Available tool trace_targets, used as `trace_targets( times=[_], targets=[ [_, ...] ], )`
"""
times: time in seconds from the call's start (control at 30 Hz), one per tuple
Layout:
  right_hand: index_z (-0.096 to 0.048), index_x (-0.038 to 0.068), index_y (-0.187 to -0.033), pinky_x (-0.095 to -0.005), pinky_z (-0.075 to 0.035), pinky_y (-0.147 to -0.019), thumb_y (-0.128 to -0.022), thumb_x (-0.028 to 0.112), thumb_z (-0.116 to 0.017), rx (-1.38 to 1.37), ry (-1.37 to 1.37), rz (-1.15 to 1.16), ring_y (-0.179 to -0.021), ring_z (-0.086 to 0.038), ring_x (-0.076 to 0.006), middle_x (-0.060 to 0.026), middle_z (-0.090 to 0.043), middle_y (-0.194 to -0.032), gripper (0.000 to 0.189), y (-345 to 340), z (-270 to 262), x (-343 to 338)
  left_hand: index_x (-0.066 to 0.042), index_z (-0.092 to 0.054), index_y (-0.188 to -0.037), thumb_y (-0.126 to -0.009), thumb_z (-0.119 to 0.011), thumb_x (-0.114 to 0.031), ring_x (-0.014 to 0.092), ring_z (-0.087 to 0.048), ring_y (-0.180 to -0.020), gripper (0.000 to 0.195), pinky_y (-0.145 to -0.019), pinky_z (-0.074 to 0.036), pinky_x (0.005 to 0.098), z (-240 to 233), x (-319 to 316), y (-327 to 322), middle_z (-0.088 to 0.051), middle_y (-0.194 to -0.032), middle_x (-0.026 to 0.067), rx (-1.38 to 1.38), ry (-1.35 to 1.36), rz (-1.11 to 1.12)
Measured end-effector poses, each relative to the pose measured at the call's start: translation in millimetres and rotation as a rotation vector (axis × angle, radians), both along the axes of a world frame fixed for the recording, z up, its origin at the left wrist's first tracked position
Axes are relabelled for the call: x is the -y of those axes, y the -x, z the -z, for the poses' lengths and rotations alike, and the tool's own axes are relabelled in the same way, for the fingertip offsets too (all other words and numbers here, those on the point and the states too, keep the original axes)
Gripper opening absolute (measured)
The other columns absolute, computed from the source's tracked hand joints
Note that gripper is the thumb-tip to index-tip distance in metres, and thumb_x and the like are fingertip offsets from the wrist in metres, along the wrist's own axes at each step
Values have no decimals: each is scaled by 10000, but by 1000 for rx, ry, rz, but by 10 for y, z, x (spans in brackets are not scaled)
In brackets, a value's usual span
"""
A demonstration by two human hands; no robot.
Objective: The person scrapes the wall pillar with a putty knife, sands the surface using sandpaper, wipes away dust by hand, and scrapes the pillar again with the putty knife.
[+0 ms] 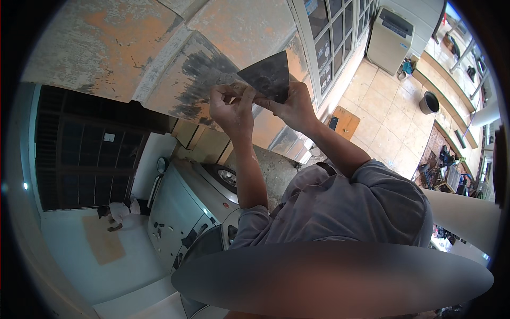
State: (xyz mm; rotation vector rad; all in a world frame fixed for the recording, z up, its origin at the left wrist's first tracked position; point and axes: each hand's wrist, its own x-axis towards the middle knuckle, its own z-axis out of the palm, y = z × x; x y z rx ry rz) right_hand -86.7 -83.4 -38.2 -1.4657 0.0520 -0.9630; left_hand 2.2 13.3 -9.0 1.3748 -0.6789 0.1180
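Note:
A dark, flat, roughly triangular sheet [267, 75], which looks like sandpaper, is held up in front of a stone-patterned wall [235, 24]. My right hand [294, 107] grips its lower right part, with the thumb pointing towards my left hand. At its lower left edge my left hand [234, 107] pinches it with bent fingers; the exact fingertip contact is partly hidden. Behind the hands, the wall surface has worn orange and grey paint with a dark, streaked patch [199, 65]. Pale raised joints divide the wall's blocks.
A white-framed window [336, 40] adjoins the wall. At right are a washing machine [389, 40], a bucket [429, 102], steps, and a wooden board [346, 121] with a dark object. A silver car [179, 199] stands lower left; another person [121, 211] is beyond it.

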Motion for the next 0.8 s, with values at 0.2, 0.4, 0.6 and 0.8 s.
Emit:
trace_targets(
  times=[0.2, 0.4, 0.6, 0.8],
  targets=[
    [-655, -31, -908, -208, -417, -455, -775, 118, -791, -197, -159, -371, -517, -545, -49, -26, -634, -681, 242, 178, -18, 113, -2, -531, -887, -741, -762, 8, 98, -574, -737, 274, -637, -500, 245, 37, -155, 64, -589, -763, 47, 85, 92, 246],
    [-656, -46, -862, -226, -434, -438, -790, 117, -755, -189, -180, -417, -498, -555, -79, -29, -603, -628, 204, 74, 98, 81, 17, -546, -972, -811, -716, -15, 132, -582, -752, 237, -722, -526, 278, 134, -245, 8, -618, -888, 81, 11, -91, 256],
    [-646, -59, -870, -234, -457, -452, -796, 122, -727, -277, -106, -261, -511, -574, -89, -41, -616, -638, 211, 20, 149, -41, 47, -578, -1125, -921, -591, -134, 191, -629, -817, 274, -709, -519, 294, 87, -178, 146, -578, -1126, 150, 448, -47, 18],
    [-626, -78, -929, -234, -470, -422, -807, 73, -678, -275, -249, -742, -475, -584, -116, -63, -618, -645, 201, -35, 300, 95, 50, -589, -1101, -982, -517, -239, 166, -606, -775, 320, -683, -483, 269, 358, -142, 154, -583, -1052, 120, 131, -132, 30]
  ],
)
